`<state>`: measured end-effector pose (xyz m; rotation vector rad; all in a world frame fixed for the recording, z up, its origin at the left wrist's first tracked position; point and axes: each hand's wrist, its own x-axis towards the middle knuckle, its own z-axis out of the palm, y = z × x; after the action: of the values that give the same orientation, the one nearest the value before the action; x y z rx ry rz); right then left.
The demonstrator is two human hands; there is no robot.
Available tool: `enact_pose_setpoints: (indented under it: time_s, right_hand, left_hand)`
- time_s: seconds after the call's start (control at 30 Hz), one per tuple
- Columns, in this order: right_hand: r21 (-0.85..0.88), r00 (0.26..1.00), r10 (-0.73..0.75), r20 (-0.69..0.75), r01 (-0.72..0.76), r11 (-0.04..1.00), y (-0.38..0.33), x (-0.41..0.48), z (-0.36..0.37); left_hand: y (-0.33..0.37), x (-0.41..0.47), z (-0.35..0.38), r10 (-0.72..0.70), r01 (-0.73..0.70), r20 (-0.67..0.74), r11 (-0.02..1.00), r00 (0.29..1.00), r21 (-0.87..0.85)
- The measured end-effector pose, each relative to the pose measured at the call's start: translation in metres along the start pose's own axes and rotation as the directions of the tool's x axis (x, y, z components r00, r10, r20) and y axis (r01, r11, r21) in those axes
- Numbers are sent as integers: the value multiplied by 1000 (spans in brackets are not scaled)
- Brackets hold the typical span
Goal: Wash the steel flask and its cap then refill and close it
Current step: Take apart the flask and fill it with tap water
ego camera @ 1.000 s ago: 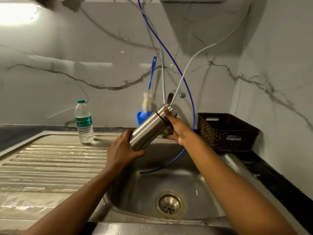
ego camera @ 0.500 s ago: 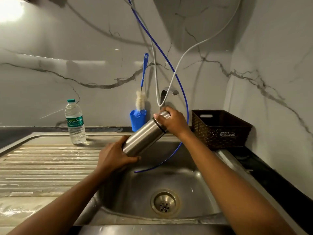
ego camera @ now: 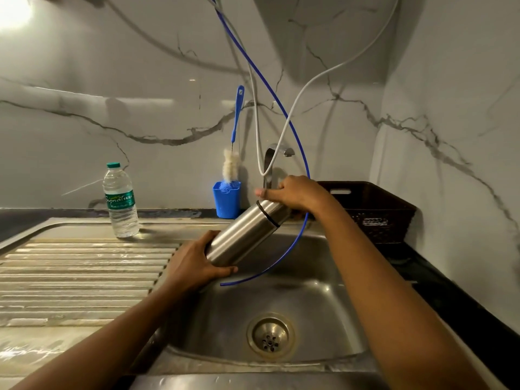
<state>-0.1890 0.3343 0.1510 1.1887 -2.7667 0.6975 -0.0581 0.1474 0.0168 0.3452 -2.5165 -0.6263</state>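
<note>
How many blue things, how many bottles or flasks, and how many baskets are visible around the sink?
Blue things: 3 (cup, brush handle, tube)
Bottles and flasks: 2 (steel flask, plastic water bottle)
Baskets: 1 (dark basket)
Total: 6

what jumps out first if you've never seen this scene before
The steel flask is held tilted over the sink, with the left hand gripping its base and the right hand wrapped round its cap. A thin blue tube loops down from above and ends over the basin by the flask. Off to the left, a plastic water bottle stands on the draining board.
</note>
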Motion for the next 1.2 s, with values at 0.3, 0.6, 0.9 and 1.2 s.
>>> enact_pose_setpoints:
  time_s: [0.3,0.6,0.9,1.2]
  right_hand:
    - [499,994,27,108,-78,863,15,-3,-7]
    - [538,971,-73,228,-63,841,14,-5,-6]
    - [398,950,220,221,-294,869,0,-1,7]
    - [819,996,30,87,-89,567,19,1,-3]
  left_hand:
    - [-4,1,0,-31,30,-9,998,999,-55]
    - [-6,0,0,-22,21,-15,999,1000,-30]
    - [-2,-1,0,-16,16,-7,1000,1000,-6]
    - [-1,-1,-2,-81,79,-12,988,997,-132]
